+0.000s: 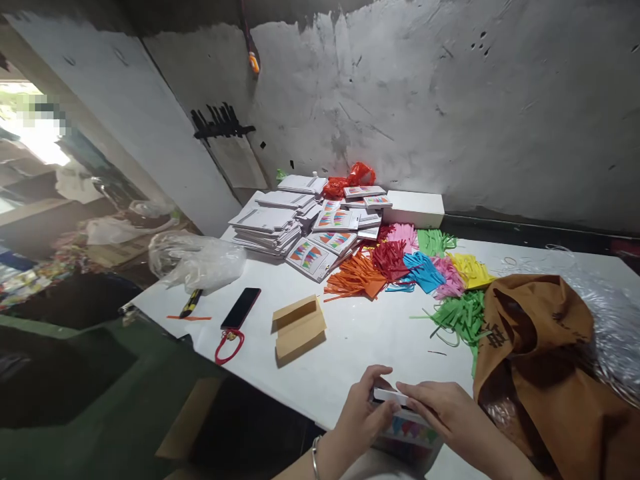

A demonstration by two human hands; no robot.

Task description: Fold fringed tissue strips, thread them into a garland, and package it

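A white printed box (411, 430) with pictures of coloured tassels on its face is between my hands at the table's near edge. My left hand (369, 408) grips its upper end, thumb in front and fingers behind. My right hand (440, 408) is closed on the other side, with its fingertips at the white end flap (390, 396). My palms and fingers hide part of the box. Ahead on the table lies a folded piece of brown cardboard (299, 328), apart from both hands.
Stacked flat white cartons (267, 227) and printed boxes (313, 259) stand at the back. Paper tassels (355, 275) in several colours lie to their right. A brown bag (535, 333) covers the right side. A phone (241, 309), cutter (191, 303) and plastic bag (200, 260) lie left.
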